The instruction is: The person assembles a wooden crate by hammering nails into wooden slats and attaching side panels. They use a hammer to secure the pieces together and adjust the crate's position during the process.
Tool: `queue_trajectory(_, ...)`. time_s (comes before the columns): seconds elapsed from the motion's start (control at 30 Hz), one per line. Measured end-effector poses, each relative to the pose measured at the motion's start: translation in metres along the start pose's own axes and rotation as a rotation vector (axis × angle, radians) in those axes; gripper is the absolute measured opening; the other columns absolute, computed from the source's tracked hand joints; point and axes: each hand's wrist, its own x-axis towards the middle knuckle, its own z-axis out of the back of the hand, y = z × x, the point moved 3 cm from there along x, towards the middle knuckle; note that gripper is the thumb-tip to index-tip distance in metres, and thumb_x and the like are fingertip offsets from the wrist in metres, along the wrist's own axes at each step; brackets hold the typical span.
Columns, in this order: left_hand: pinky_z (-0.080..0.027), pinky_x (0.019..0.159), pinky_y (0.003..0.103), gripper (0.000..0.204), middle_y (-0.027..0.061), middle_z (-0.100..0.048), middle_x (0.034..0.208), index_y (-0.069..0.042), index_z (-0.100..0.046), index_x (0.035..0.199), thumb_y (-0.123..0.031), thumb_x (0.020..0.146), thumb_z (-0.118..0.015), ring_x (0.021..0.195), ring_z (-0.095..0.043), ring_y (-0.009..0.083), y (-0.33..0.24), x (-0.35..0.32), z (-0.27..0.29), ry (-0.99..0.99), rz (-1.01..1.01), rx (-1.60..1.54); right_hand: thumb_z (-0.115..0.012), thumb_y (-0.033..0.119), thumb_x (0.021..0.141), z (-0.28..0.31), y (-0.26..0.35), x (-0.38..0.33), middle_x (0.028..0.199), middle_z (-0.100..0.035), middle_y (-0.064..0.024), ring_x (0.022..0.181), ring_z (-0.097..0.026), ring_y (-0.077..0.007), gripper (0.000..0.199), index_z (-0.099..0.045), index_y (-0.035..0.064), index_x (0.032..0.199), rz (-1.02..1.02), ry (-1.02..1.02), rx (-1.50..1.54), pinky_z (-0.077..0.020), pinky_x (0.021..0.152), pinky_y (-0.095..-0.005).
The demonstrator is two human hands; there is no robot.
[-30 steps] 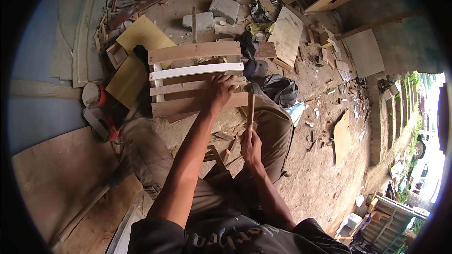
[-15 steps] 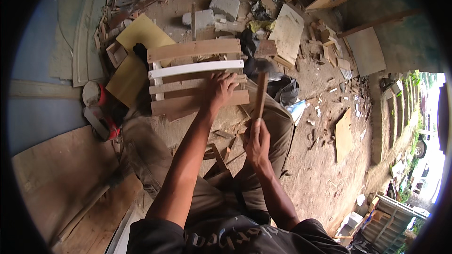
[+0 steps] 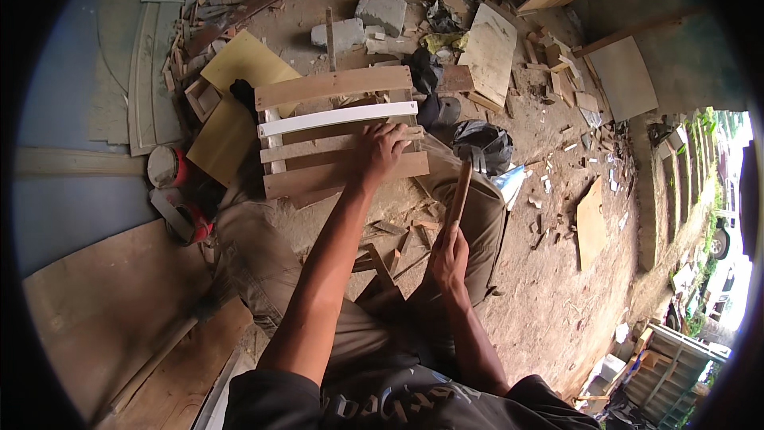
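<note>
Across my knees lies a slatted wooden crate (image 3: 346, 164), made of several bare slats and one white slat (image 3: 337, 119). My left hand (image 3: 384, 147) rests near its right end, the fingers curled over a narrow rough wooden slat (image 3: 318, 146) below the white one. Whether a nail sits between those fingers is too small to tell. To the right of the crate, my right hand (image 3: 450, 256) grips a hammer (image 3: 461, 191) by its wooden handle. The hammer's metal head is raised over my right thigh, apart from the slats.
Wood scraps (image 3: 390, 259) lie between my legs. Yellowish boards (image 3: 219, 139) and a red-and-white round container (image 3: 165, 167) are at the left. Grey concrete blocks (image 3: 380, 14) stand beyond the crate. A black plastic bag (image 3: 484, 146) and a loose board (image 3: 590, 223) lie to the right.
The hammer has come down and to the right, and its head, blurred before, now shows clearly. My left hand keeps its place on the slat. The whole view has shifted slightly.
</note>
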Motion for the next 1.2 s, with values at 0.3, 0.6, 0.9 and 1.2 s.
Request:
queue_trajectory(0.3,-0.043,0.092,0.042,0.039,0.0075,-0.067,0.115,-0.009,-0.065,0.120,-0.031,0.088,-0.067,0.106,-0.061,0.0261,-0.008,0.004,0.000,0.049,0.009,0.009,-0.033,0.042,0.106,-0.030,0.019,0.036,0.062,-0.046,-0.0051,0.060,-0.045,-0.0144,0.052,-0.051,0.0003,0.080,0.112,0.102,-0.206,-0.0395,0.055,-0.0347)
queue_trajectory(0.6,-0.041,0.094,0.043,0.038,0.0092,-0.067,0.115,-0.008,-0.064,0.121,-0.027,0.088,-0.066,0.106,-0.060,0.0286,-0.004,0.000,0.006,0.040,0.021,-0.038,-0.033,0.055,0.101,-0.022,0.118,0.001,0.061,-0.042,0.0028,0.051,-0.038,-0.0060,0.055,-0.049,0.0035,0.086,0.684,0.139,0.123,-0.0288,0.045,-0.0240)
queue_trajectory(0.9,-0.041,0.092,0.043,0.036,0.0082,-0.067,0.116,-0.008,-0.065,0.119,-0.028,0.089,-0.065,0.107,-0.061,0.0267,0.003,0.005,0.003,-0.066,-0.065,0.019,-0.033,0.047,0.104,-0.026,-0.014,-0.003,0.065,-0.051,-0.0196,0.061,-0.051,-0.0301,0.057,-0.052,-0.0027,0.085,-0.014,0.115,-0.293,-0.0435,0.062,-0.0432)
queue_trajectory(1.2,-0.042,0.093,0.042,0.038,0.0076,-0.067,0.116,-0.008,-0.065,0.120,-0.032,0.090,-0.064,0.106,-0.061,0.0266,-0.009,0.005,-0.001,0.036,-0.039,0.027,-0.036,0.041,0.105,-0.033,0.012,0.037,0.061,-0.049,-0.0186,0.058,-0.051,-0.0325,0.051,-0.051,-0.0016,0.082,0.025,0.156,-0.281,-0.0421,0.059,-0.0441)
